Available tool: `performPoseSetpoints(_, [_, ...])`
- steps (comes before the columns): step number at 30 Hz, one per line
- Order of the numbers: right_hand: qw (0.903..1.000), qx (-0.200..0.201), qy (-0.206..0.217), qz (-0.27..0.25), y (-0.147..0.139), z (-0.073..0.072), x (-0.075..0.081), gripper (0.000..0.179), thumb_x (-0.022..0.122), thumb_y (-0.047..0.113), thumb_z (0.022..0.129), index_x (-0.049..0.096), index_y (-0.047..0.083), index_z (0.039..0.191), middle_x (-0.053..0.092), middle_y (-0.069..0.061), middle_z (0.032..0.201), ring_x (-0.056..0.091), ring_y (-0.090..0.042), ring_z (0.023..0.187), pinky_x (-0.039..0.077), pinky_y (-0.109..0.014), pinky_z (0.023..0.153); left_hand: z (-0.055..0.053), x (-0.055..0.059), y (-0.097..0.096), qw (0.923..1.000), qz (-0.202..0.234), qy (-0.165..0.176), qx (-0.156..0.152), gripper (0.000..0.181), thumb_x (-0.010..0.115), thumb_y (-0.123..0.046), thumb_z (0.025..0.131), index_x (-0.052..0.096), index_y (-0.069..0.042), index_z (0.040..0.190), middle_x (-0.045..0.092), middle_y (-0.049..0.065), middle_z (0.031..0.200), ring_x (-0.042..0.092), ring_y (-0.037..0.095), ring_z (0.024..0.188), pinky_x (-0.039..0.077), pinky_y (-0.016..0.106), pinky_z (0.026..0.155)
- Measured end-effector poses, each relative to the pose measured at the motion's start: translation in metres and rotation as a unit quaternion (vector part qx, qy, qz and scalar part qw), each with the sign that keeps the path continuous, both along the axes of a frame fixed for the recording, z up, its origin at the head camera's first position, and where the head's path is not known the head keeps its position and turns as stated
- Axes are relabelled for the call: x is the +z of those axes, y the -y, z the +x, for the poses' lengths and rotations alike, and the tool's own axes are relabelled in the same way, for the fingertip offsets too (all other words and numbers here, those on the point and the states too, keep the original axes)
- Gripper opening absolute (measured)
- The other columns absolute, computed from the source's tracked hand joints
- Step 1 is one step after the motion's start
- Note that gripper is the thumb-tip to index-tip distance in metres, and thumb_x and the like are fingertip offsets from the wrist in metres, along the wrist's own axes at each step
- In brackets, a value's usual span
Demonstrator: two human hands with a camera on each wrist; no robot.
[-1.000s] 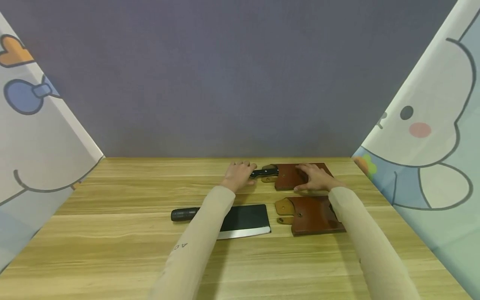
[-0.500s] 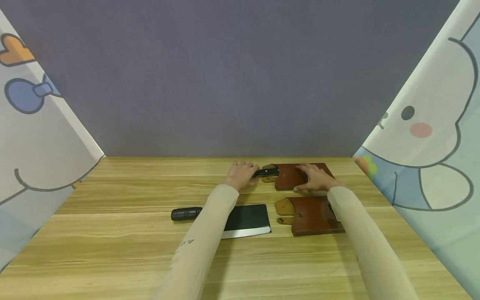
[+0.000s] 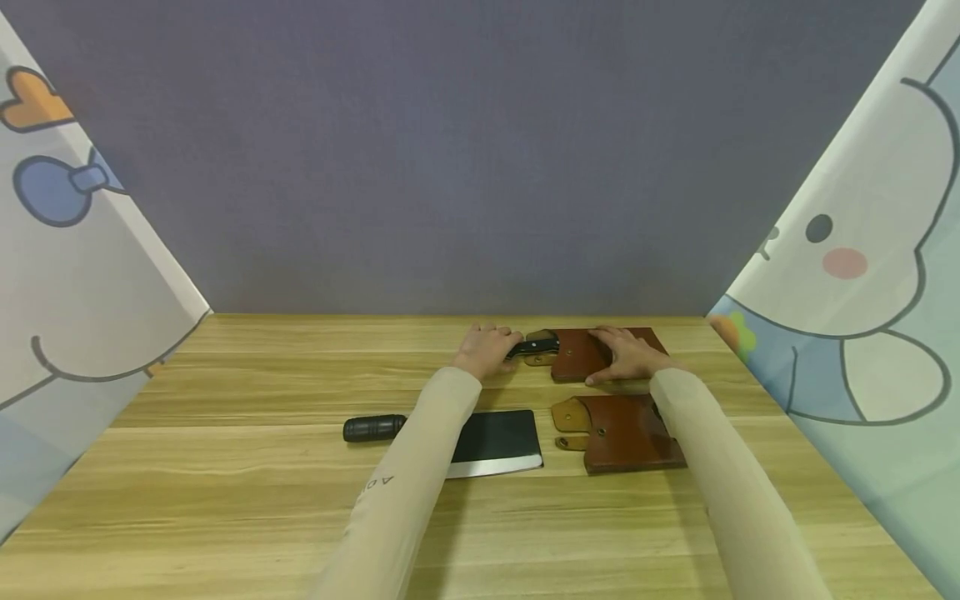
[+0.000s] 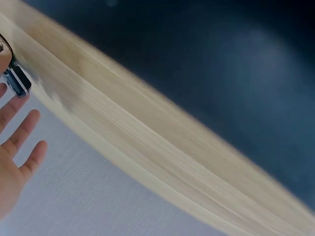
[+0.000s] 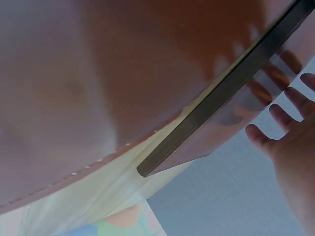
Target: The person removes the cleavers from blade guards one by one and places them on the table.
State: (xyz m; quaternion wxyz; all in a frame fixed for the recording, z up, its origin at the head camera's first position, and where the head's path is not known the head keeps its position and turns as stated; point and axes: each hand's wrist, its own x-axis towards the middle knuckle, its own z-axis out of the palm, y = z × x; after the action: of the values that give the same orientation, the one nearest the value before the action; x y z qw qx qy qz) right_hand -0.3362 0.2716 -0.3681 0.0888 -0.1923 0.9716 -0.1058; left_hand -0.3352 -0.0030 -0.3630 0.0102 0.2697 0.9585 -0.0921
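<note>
While the left hand (image 3: 487, 348) pinches the handle (image 3: 542, 346), the right hand (image 3: 628, 354) spreads across the far sheath (image 3: 573, 357).

The handle, black with pale rivets, sticks out of the far sheath's left end, between its tan flap and strap; the left hand's hold is narrow, at the handle's outer end. The right hand is spread wide on top, thumb at the far sheath's near edge; whether it presses down I cannot tell. Closer to the person than the far sheath, and apart from it, lies the near sheath (image 3: 626, 437), its right end under the right sleeve (image 3: 727, 475). Left of both, the cleaver (image 3: 497, 437) lies bare on the table (image 3: 225, 467), crossed by the left sleeve (image 3: 412, 467).
</note>
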Motion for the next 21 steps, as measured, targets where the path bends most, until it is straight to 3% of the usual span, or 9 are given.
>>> performPoseSetpoints(21, [0.9991,0.013,0.037,0.017,0.0047,-0.0061,0.0061,0.104,0.072,0.052,0.070,0.019,0.004,0.145,0.016,-0.026,0.148,0.013,-0.051,0.133,0.017,-0.073,0.096,-0.0009,-0.0020,-0.0009,0.9996,-0.023,-0.010,-0.011,0.058,0.054,-0.048,0.086,0.039,-0.026,0.137,0.044,-0.003,0.137,0.044,0.021,0.124,0.034,0.047,0.105])
